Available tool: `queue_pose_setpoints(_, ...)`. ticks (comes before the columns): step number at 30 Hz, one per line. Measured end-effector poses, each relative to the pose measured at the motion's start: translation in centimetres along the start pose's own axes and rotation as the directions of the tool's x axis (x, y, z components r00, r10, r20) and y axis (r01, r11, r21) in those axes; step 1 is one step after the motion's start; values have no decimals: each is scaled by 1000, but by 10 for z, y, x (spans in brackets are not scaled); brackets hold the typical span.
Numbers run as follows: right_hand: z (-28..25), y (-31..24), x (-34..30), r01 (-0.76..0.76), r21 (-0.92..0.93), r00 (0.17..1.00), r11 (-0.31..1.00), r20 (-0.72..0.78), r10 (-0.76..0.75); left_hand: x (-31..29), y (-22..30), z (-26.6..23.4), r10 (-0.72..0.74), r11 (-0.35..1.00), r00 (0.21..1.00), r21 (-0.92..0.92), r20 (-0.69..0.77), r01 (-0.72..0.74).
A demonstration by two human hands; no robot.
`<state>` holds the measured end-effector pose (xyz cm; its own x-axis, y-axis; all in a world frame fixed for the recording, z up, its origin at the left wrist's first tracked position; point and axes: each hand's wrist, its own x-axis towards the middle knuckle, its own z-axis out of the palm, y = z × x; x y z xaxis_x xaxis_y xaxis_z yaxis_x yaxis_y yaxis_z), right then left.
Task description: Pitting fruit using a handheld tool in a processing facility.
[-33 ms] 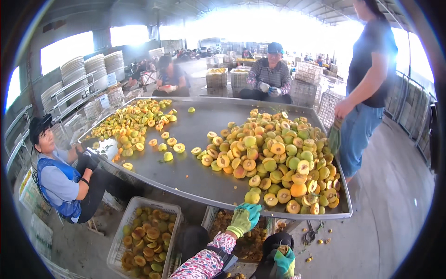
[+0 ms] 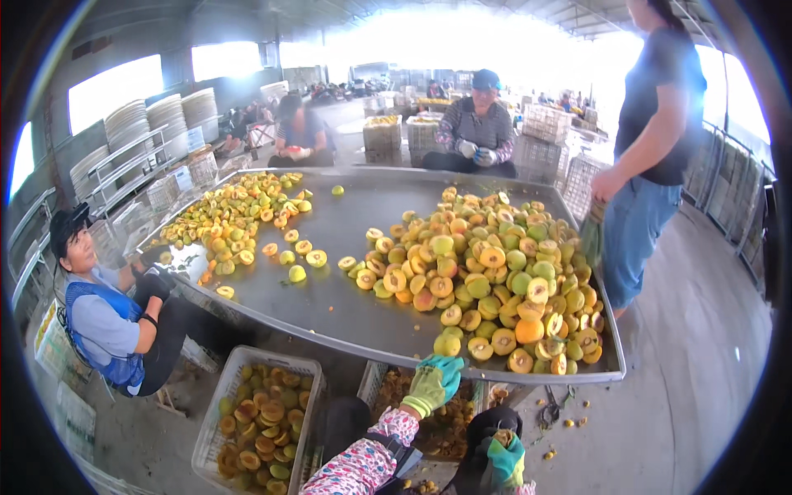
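My left hand (image 2: 435, 384), in a green and teal glove, reaches to the near edge of the metal table (image 2: 346, 272). Its fingers are extended beside a yellow-green peach (image 2: 447, 344) at the edge of a large heap of whole and halved peaches (image 2: 487, 264). Whether the fingertips touch that peach is hard to see. Low in front of my lap, my right hand (image 2: 506, 459), gloved alike, is closed around something small and brownish that I cannot make out. Below my left wrist stands a crate (image 2: 374, 384) with brown pits and scraps (image 2: 450, 425) inside.
A white crate (image 2: 206, 441) of halved peaches stands at lower left. Another peach heap (image 2: 223, 214) lies on the table's far left. One person (image 2: 103, 313) sits at left, another (image 2: 478, 128) across the table, and one (image 2: 660, 124) stands at right. Black scissors (image 2: 548, 408) lie on the floor.
The view has shifted very slightly. Both my hands stay almost in place. The seated person at the back left has moved their hands a little.
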<state>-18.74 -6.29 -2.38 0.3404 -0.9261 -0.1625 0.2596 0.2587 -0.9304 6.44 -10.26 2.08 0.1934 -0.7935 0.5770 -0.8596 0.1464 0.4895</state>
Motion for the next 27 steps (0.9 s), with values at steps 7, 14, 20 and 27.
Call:
queue_pose_setpoints(7, 26, -36, -17, -91, 93, 993, 991, -67, 98, -39, 20, -7, 108, 946, 994, 307, 4, -104)
queue_pose_setpoints(14, 33, -32, -24, -21, 39, 1000, 999, -16, 22, -231, -113, 140, -175, 705, 870, -558, 461, 438)
queue_pose_setpoints(20, 49, -59, -20, 105, -296, 986, 950, 156, -60, -253, -127, 171, -23, 804, 856, -500, 516, 323)
queue_pose_setpoints(27, 103, -60, 10, 54, -371, 938, 927, 336, 80, -288, -160, 197, -104, 854, 918, -440, 383, 280)
